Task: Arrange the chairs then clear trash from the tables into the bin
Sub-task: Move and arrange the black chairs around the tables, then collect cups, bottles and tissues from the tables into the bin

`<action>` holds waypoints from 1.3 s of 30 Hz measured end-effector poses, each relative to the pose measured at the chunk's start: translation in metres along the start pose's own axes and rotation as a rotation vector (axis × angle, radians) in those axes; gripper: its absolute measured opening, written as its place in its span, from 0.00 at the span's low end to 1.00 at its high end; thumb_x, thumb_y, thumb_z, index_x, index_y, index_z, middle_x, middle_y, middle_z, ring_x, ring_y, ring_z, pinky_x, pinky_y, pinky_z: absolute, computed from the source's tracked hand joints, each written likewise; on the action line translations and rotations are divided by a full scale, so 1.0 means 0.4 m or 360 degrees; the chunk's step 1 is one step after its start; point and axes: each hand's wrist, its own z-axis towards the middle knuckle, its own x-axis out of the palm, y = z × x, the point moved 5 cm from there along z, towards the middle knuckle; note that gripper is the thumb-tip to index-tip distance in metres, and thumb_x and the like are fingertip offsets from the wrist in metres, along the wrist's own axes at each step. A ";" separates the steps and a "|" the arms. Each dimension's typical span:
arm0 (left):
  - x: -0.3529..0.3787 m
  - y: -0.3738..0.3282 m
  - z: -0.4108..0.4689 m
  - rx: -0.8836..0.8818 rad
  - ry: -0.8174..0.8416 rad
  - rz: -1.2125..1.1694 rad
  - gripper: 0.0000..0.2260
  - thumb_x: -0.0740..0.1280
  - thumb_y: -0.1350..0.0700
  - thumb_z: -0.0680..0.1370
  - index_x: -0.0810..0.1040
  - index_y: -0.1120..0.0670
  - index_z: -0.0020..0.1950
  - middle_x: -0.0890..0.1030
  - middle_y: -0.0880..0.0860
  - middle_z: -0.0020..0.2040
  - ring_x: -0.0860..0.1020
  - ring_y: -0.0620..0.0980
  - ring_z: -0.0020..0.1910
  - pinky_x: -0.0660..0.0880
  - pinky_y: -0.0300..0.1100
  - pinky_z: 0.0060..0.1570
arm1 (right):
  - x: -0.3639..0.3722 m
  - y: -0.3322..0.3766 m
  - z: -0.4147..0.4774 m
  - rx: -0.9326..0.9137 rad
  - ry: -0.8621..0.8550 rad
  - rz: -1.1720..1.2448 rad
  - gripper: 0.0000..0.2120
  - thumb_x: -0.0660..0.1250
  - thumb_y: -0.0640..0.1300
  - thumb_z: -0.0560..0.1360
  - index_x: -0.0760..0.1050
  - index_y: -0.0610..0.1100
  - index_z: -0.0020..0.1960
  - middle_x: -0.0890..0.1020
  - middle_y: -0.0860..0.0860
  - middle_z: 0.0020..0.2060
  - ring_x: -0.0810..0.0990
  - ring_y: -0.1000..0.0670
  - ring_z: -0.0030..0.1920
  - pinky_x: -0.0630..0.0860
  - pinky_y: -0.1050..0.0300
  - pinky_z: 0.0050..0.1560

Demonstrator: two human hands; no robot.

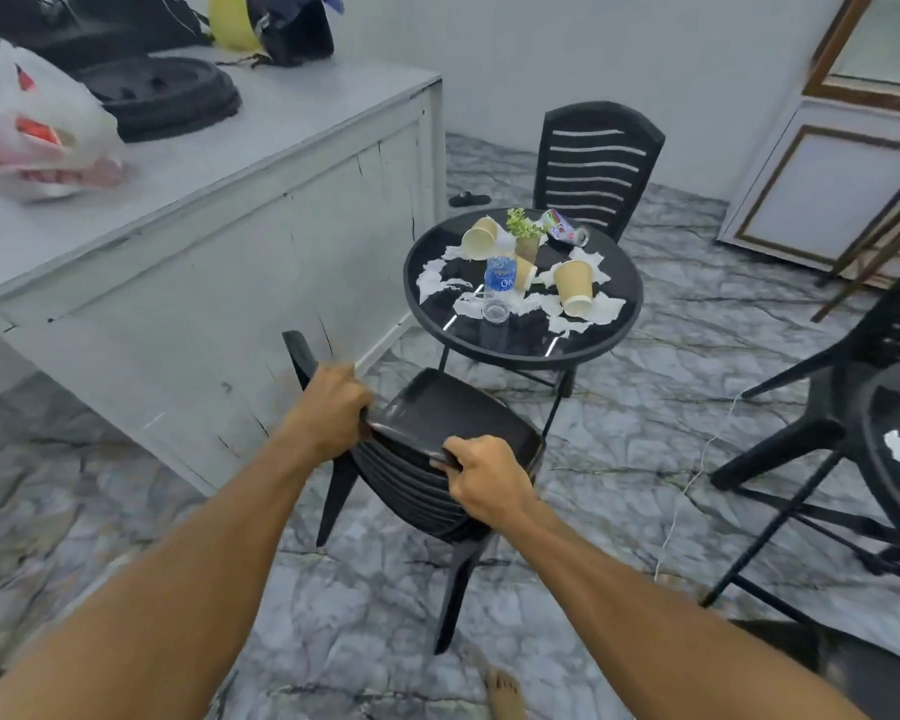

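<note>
Near the round table (614, 335), both hands hold the chair (453, 407) by its backrest top: left hand (328, 402) clenched on one end, right hand (481, 472) on the other; cups (572, 285), bottle (500, 275) and tissues (432, 278) lie on the table

Small café: round table (614, 335) with paper cups (574, 286), counter (281, 163)

Matt plastic chair (453, 407), glossy glass table (609, 330), paper cups (573, 285).

Your arms: bare to the frame edge, no sleeves showing.
Your hands (328, 407): bare, no gloves or rings visible.
Your foot (505, 691): bare, unshod.
</note>
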 end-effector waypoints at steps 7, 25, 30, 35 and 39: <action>0.165 0.125 -0.154 -0.0384 0.0174 0.0071 0.12 0.75 0.68 0.60 0.75 0.56 0.33 0.79 0.56 0.33 0.78 0.60 0.36 0.74 0.49 0.37 | 0.158 0.048 0.028 -0.0254 0.0287 -0.0172 0.05 0.63 0.41 0.74 0.75 0.41 0.48 0.81 0.41 0.40 0.77 0.37 0.41 0.75 0.44 0.39; 0.079 -0.079 0.019 -0.0792 0.0677 -0.1072 0.36 0.77 0.33 0.63 0.79 0.47 0.66 0.79 0.50 0.63 0.77 0.51 0.62 0.71 0.46 0.64 | -0.088 -0.177 -0.062 0.0394 0.0328 0.0281 0.29 0.63 0.68 0.72 0.76 0.51 0.65 0.81 0.52 0.59 0.78 0.50 0.60 0.75 0.49 0.61; 0.040 -0.240 0.203 -0.0608 0.0277 -0.0640 0.25 0.73 0.49 0.71 0.77 0.51 0.68 0.80 0.53 0.64 0.78 0.54 0.62 0.75 0.45 0.61 | -0.283 -0.332 -0.014 0.0474 0.0119 0.0203 0.19 0.64 0.56 0.77 0.78 0.44 0.62 0.82 0.47 0.58 0.79 0.46 0.58 0.76 0.50 0.60; 0.037 -0.341 0.385 -0.0566 0.0241 -0.0659 0.24 0.69 0.55 0.67 0.79 0.53 0.64 0.82 0.52 0.58 0.79 0.53 0.59 0.78 0.47 0.56 | -0.411 -0.475 0.065 0.0483 0.0019 0.0241 0.21 0.68 0.54 0.76 0.75 0.46 0.66 0.80 0.48 0.60 0.78 0.47 0.61 0.75 0.52 0.60; 0.068 -0.389 0.508 -0.0670 0.0170 -0.0721 0.27 0.71 0.52 0.69 0.76 0.52 0.69 0.78 0.51 0.66 0.75 0.51 0.65 0.76 0.46 0.60 | -0.481 -0.590 0.124 0.0488 0.0054 0.0234 0.23 0.69 0.52 0.75 0.74 0.46 0.68 0.79 0.47 0.61 0.77 0.47 0.62 0.75 0.51 0.62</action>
